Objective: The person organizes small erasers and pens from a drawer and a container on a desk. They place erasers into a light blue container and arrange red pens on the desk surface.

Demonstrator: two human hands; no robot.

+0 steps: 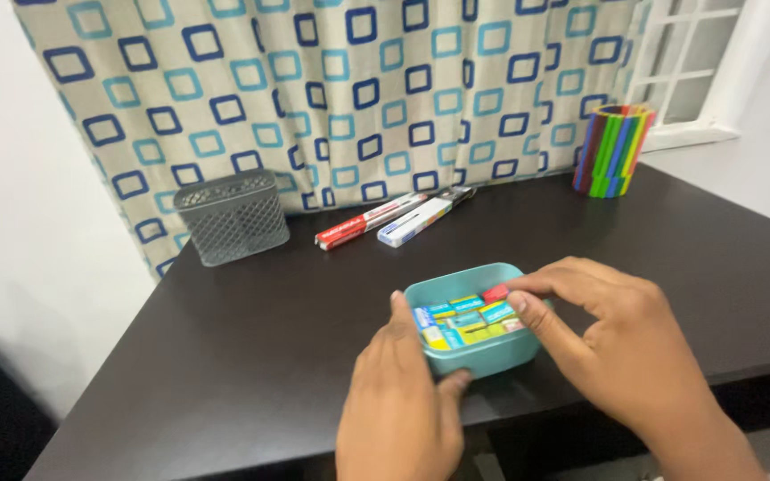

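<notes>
A small teal box [479, 354] sits near the front edge of a dark table [251, 338]. It is packed with several small colourful erasers [465, 321]. My left hand [400, 401] clasps the box's left and front wall, thumb on the rim. My right hand [617, 343] reaches in from the right; thumb and forefinger pinch a small red eraser [495, 292] at the box's far right corner.
A grey mesh basket [232, 216] stands at the back left. Two flat pen boxes, one red and white [367, 221], one blue and white [421, 218], lie by a patterned curtain. A striped multicolour holder [612, 150] stands at the back right.
</notes>
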